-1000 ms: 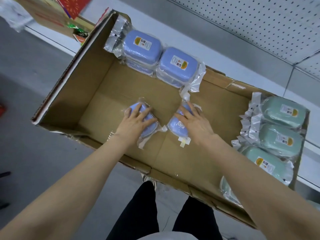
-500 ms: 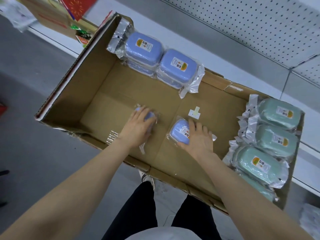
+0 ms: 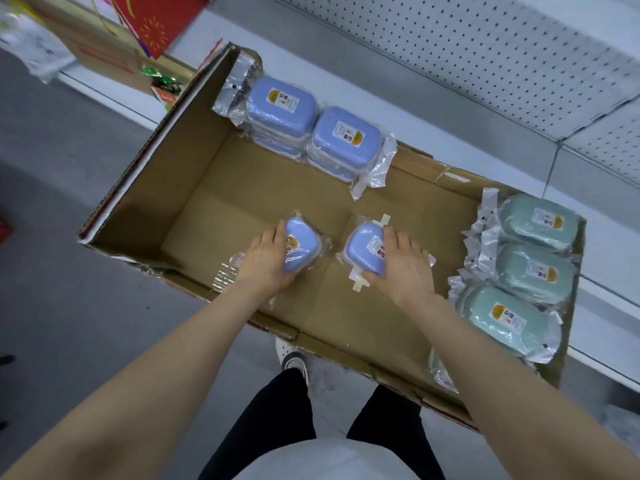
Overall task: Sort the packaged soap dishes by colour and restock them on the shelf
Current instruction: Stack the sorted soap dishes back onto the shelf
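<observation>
A large open cardboard box (image 3: 194,188) holds packaged soap dishes. Blue dishes (image 3: 317,133) are stacked in two piles at its far corner. Green dishes (image 3: 530,261) lie in a row along the right end. My left hand (image 3: 268,259) grips one blue packaged dish (image 3: 301,249) from its left side, tilted up off the box floor. My right hand (image 3: 403,268) grips a second blue packaged dish (image 3: 363,245) from its right side, also tilted. The two dishes are a short gap apart near the middle of the box.
A white shelf board (image 3: 433,116) with a pegboard back (image 3: 485,57) runs behind the box. A red bag (image 3: 156,19) and a brown carton (image 3: 93,53) stand at top left. Grey floor (image 3: 69,306) lies left, my legs and shoe (image 3: 292,358) below.
Both hands shifted from lying on top of the blue dishes to gripping their outer sides. The two dishes now stand tilted, faces turned towards each other.
</observation>
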Demonstrator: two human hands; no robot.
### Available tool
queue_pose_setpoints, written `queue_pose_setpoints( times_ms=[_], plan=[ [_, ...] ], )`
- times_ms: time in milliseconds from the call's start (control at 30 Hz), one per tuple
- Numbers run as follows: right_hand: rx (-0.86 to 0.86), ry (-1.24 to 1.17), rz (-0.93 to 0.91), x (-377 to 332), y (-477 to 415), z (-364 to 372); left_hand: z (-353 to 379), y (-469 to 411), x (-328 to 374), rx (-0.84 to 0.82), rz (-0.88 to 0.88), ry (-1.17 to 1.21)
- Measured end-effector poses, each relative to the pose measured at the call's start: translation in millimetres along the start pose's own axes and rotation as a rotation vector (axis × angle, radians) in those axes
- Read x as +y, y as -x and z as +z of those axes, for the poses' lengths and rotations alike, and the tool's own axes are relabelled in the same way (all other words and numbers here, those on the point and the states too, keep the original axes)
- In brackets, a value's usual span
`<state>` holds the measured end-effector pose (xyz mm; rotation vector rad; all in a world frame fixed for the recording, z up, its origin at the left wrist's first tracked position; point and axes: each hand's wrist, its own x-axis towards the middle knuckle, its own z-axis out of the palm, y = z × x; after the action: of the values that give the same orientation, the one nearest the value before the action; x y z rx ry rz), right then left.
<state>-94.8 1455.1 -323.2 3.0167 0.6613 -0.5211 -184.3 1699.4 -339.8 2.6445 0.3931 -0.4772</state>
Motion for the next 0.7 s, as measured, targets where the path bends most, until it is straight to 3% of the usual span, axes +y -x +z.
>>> queue_pose_setpoints(
  times_ms=[300,433,700],
  plan=[
    [0.18,-0.084,0.02,52,30,-99,-72,-3,62,0.043,0.37,-0.017],
    [0.359,-0.02,0.057,87,46,-162,-124,-14,112,0.069,0.527,-0.099],
    [0.678,0.022,0.099,170,67,-295,-246,-49,234,0.332,0.741,-0.128]
  ],
)
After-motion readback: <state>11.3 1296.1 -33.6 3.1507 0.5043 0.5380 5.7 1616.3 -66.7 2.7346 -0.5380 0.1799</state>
